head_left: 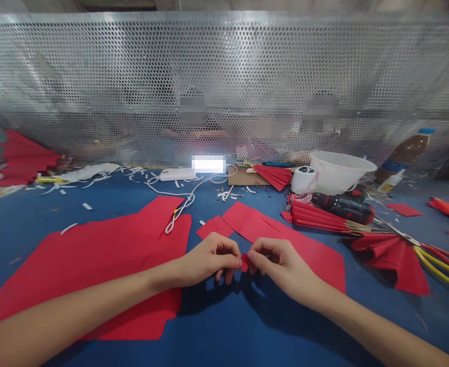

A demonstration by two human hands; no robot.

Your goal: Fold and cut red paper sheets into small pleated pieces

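A small scrap of red paper (pixel 244 263) sits between my hands, pinched from both sides. My left hand (pixel 211 260) holds its left edge between thumb and fingertips, and my right hand (pixel 280 265) grips the other edge the same way. Beneath my left forearm lies a large, irregular sheet of red paper (pixel 94 260). Another red sheet (pixel 308 252) extends under and beyond my right hand. Both rest on a blue tabletop (pixel 224 316).
Scissors (pixel 400 234) with long yellow and red handles lie on the right among pleated red paper fans (pixel 316 216). Behind them stand a white plastic bowl (pixel 339 171), a brown bottle (pixel 403 155) and a white power bank (pixel 177 174) with cable. A perforated metal panel (pixel 224 86) rises behind.
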